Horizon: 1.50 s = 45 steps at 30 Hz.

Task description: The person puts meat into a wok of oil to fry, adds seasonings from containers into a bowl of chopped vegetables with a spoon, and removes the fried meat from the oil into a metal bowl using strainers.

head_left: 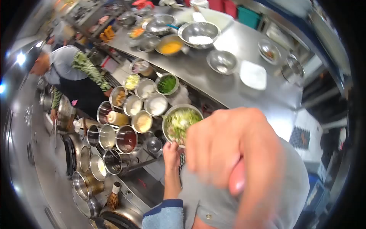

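A round metal bowl (164, 126) in the middle is full of chopped green and pale vegetables. My left hand (171, 152) is closed on its near rim, the fingers bent over the edge. Very close to the camera, my right hand (228, 145) is curled into a fist and partly blurred. It hides the bowl's right side, and I cannot see what lies inside the fingers. Left of the bowl stand several metal pots, among them one of dark red sauce (126, 139) and one of pale yellow chopped food (142, 122).
A steel counter (236, 95) runs along the back, with metal bowls, a white square dish (253, 75) and a pan of orange liquid (170, 46). At left a co-worker (72, 80) in a dark apron bends over the stove side. A bamboo brush (113, 198) stands at lower left.
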### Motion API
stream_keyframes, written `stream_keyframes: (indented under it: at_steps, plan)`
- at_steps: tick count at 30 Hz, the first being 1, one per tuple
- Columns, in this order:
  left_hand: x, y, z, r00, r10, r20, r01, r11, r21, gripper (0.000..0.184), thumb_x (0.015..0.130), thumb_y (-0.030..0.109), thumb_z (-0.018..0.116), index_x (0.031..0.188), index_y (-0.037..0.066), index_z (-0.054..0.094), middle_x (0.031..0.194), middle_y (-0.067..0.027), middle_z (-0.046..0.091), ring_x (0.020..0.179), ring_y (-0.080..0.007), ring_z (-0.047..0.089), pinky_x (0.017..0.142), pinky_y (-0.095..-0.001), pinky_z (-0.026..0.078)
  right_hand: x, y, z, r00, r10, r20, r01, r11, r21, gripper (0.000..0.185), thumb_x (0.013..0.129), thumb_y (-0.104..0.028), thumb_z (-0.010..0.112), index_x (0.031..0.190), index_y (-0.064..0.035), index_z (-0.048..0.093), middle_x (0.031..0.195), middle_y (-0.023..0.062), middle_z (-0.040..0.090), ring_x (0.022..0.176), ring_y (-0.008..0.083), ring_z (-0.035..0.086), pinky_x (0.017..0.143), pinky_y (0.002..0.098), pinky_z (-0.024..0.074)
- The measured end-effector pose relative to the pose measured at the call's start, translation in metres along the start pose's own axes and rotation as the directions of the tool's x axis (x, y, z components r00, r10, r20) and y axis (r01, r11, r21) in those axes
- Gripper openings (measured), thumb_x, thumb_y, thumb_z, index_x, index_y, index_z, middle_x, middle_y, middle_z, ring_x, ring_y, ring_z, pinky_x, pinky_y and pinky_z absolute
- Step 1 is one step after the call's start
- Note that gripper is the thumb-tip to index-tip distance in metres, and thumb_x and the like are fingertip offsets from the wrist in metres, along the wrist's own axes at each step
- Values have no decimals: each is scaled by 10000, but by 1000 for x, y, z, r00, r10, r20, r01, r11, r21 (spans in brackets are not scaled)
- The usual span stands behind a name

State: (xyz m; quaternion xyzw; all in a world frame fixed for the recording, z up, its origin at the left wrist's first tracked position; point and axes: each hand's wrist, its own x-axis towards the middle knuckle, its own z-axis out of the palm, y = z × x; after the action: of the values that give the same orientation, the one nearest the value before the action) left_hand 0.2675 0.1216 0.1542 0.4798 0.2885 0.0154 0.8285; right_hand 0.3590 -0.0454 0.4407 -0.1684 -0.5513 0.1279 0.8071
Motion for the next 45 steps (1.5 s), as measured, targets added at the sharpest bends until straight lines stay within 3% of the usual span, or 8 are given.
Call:
stream_keyframes:
  at_steps: [2,3,8,10,17,37,41,45]
  plan:
    - [26,-11,-3,993,31,110,-79,882,465,42,813,67,498,783,43,513,716,26,457,569,-69,402,575,-285,475,-4,-19,12,996,-72,57,69,995,66,140,810,-77,542,715,11,594,454,67,455,326,195,367,351,314,264]
    - [8,5,49,995,-97,39,93,991,93,38,815,68,495,782,54,511,693,31,440,577,-67,415,603,-296,480,-8,-29,13,992,-100,75,94,992,81,135,812,-77,540,722,10,591,453,65,452,325,193,365,350,313,263]
    - [30,-20,132,973,-64,223,3,965,263,52,808,51,490,813,34,539,710,3,518,608,-76,493,682,-337,502,-37,-90,1,977,-174,126,163,982,93,110,822,-74,531,758,5,574,446,58,439,320,181,356,344,303,257]
    - [40,-28,173,937,-187,296,159,980,117,75,815,59,489,839,20,548,775,-30,576,627,-108,542,707,-341,509,-51,-117,-5,973,-190,132,181,980,76,101,826,-73,528,772,3,567,443,55,434,318,176,352,342,299,255]
    - [57,-68,290,922,-109,371,83,993,86,126,825,77,486,886,-29,517,872,-97,574,790,-205,599,725,-354,536,-102,-197,-23,956,-273,105,274,962,-3,73,840,-69,515,822,-4,544,434,45,416,311,158,339,333,285,247]
    - [126,-103,364,896,-306,323,231,940,251,112,825,15,532,913,-50,508,862,-120,515,821,-221,547,782,-366,523,-121,-220,-25,968,-246,40,245,969,13,92,880,-57,480,966,-25,478,407,17,364,291,109,301,309,247,224]
    - [122,-131,337,816,-277,508,96,931,352,118,774,90,527,768,-7,593,715,-108,588,623,-211,584,591,-323,498,-121,-203,-34,990,-142,11,140,985,97,110,888,-54,473,994,-29,464,402,11,353,287,99,293,304,239,219]
    - [86,-125,266,575,-2,818,-490,800,346,106,762,95,522,705,29,581,636,-33,560,585,-121,551,557,-275,468,-128,-153,-49,996,83,-33,-77,986,146,130,896,-52,466,1023,-33,451,397,6,343,283,89,285,299,231,215]
